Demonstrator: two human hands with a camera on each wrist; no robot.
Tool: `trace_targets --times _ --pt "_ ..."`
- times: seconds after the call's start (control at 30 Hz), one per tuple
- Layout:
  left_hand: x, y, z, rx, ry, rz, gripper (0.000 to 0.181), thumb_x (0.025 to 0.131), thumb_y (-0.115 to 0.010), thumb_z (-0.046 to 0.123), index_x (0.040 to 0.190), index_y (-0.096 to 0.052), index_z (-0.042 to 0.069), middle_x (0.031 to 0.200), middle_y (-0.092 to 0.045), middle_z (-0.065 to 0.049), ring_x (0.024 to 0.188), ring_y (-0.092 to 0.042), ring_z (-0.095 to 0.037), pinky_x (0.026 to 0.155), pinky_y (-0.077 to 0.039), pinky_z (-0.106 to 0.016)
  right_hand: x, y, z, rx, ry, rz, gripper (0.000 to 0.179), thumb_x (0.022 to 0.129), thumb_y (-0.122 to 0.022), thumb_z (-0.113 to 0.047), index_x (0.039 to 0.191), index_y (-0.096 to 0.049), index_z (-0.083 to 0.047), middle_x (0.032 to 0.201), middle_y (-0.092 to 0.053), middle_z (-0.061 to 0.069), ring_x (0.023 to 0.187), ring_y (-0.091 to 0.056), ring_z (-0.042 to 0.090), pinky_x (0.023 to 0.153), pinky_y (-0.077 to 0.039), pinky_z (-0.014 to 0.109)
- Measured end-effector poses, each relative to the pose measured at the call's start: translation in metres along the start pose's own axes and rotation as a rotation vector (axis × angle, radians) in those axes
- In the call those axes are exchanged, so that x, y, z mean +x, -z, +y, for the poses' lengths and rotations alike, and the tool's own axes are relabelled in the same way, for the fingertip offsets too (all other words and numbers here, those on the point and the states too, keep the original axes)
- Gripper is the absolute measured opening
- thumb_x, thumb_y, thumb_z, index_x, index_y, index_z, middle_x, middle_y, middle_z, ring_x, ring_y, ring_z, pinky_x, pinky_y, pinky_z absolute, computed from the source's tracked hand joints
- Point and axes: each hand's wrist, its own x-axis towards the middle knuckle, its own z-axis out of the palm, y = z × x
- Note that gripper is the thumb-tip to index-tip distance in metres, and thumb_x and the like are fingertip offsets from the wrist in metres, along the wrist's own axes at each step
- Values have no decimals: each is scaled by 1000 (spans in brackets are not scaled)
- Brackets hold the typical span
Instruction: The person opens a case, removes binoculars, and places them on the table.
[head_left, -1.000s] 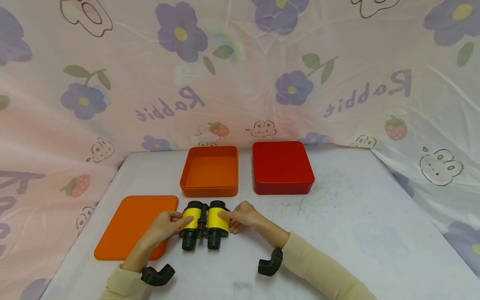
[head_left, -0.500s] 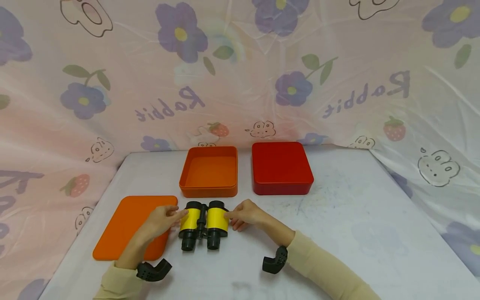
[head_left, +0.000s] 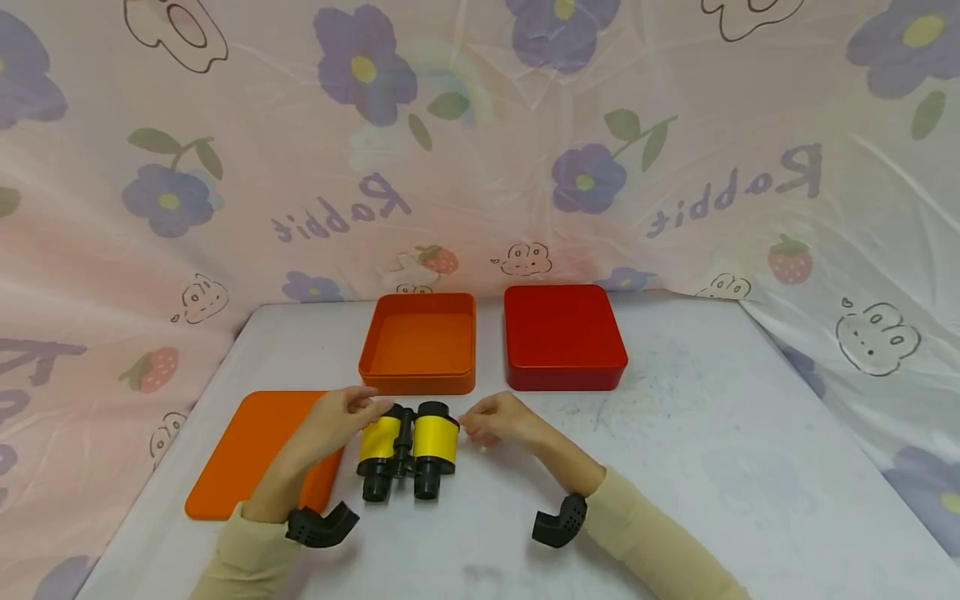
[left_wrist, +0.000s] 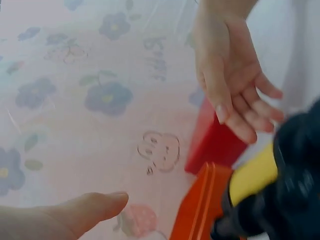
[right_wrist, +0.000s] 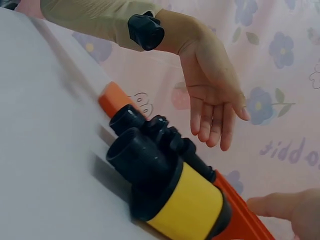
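A pair of yellow and black binoculars [head_left: 435, 437] lies on the white table, its narrower black eyepieces toward the person. My left hand [head_left: 336, 421] hovers at the upper left of the binoculars and hides part of the left barrel in the head view. The right wrist view shows that left hand [right_wrist: 212, 95] apart from the binoculars, its fingers straight and pointing down. Close by the right barrel is my right hand [head_left: 504, 419], and whether it touches the barrel is hard to tell. In the left wrist view the right hand [left_wrist: 232, 75] has loosely bent fingers holding nothing.
An orange box [head_left: 418, 385] without its lid stands behind the binoculars, and a red box [head_left: 564, 329] is to its right. A flat orange lid [head_left: 258, 454] lies at the left, partly under the left forearm. A patterned cloth [head_left: 480, 167] hangs behind the table.
Both hands have let go of the binoculars. The left hand has lifted and shifted toward the orange box, and the right hand has drawn slightly away to the right. The binoculars stay put.
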Motion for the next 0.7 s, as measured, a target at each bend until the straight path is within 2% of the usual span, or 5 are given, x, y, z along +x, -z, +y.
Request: trace_targets --times 0.23,0.4,0.57,0.7 --pt "6 -7 23 -57 -75 -4 63 93 -59 46 135 -52 -1 117 -67 -17 103 -64 -23 89 -57 -39 -5 10 -2 13 46 28 29 94 -61 -24 109 -70 -1 104 -72 21 83 -70 21 73 -61 29" --pt "9 -12 39 -89 -114 -5 60 94 -58 42 135 -52 -1 117 -68 -17 104 -64 -27 92 -56 -42 -10 19 -4 22 67 60 32 94 -60 -25 110 -69 1 106 -70 23 90 -70 30 76 -61 30" --pt "14 -20 53 -162 -120 32 53 94 -61 38 135 -54 5 120 -67 -15 108 -64 -27 98 -53 -46 -15 32 -5 30 123 94 33 95 -58 -23 112 -66 5 108 -68 28 95 -69 38 78 -61 33" --pt "17 -27 63 -228 -147 72 50 94 -62 34 134 -55 6 122 -66 -16 110 -63 -27 97 -54 -43 -18 45 -5 29 150 123 33 96 -56 -21 114 -64 6 112 -67 30 97 -68 39 78 -61 33"
